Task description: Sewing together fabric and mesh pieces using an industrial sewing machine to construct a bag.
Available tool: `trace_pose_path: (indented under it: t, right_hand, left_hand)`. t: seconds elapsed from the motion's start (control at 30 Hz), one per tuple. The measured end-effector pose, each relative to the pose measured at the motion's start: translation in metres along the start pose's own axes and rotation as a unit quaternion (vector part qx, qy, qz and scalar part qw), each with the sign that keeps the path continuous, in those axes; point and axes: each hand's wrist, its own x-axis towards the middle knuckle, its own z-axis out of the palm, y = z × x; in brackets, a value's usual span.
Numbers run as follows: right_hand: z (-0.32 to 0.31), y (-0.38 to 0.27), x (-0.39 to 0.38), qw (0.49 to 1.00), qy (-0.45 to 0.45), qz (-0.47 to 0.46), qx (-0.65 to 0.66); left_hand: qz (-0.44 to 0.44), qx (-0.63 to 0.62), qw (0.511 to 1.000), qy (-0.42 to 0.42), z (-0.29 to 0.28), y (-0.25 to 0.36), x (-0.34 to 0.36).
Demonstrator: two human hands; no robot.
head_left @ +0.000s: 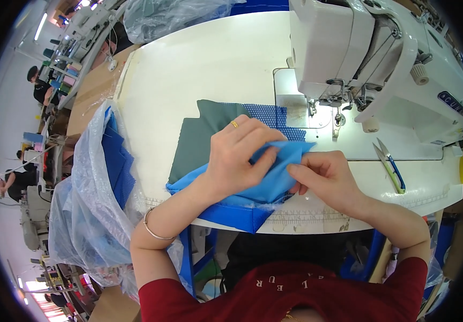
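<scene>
Both my hands are on a light blue piece of fabric (263, 185) in front of the sewing machine (344, 59). My left hand (242, 153) is closed on its upper fold, thumb bent inward. At the fabric's right edge, my right hand (325, 180) pinches it between thumb and fingers. Under the light blue layer, a darker blue panel (231, 216) reaches over the table's front edge. Grey-green fabric (196, 142) lies flat beyond my left hand, beside blue mesh fabric (266, 114) that runs toward the needle plate (295, 99).
Thread snips (391, 166) with green and blue handles lie right of my right hand. A ruler strip (317, 219) follows the front edge of the white table (188, 64). At left hangs a clear plastic bag (84, 214) holding blue mesh pieces (116, 161). Other people work far left.
</scene>
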Motion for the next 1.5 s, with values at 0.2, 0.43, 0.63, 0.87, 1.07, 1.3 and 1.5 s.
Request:
trace_pose_path:
  t: [0.2, 0.43, 0.63, 0.87, 1.07, 1.3, 1.5]
  right_hand:
    - [-0.001, 0.007, 0.003, 0.995, 0.013, -0.086, -0.043]
    - [-0.007, 0.006, 0.002, 0.968, 0.069, -0.203, -0.133]
    - [-0.010, -0.007, 0.010, 0.970, 0.172, -0.151, -0.079]
    - [-0.012, 0.008, 0.010, 0.992, 0.062, -0.093, -0.056]
    - [-0.011, 0.010, 0.012, 0.985, 0.074, -0.109, -0.111]
    - [-0.011, 0.008, 0.012, 0.988, 0.057, -0.085, -0.118]
    - [-0.011, 0.007, 0.012, 0.985, 0.057, -0.093, -0.130]
  left_hand:
    - [-0.004, -0.077, 0.996, -0.043, -0.007, 0.013, 0.005]
    - [-0.215, -0.167, 0.952, -0.138, -0.013, 0.004, 0.004]
    - [-0.370, -0.314, 0.862, -0.146, -0.020, 0.006, 0.008]
    - [-0.361, -0.333, 0.859, -0.144, -0.013, 0.008, 0.007]
    - [-0.353, -0.261, 0.893, -0.104, -0.010, 0.008, 0.004]
    - [-0.325, -0.240, 0.911, -0.086, -0.008, 0.012, 0.003]
    - [-0.310, -0.207, 0.926, -0.065, -0.007, 0.015, 0.003]
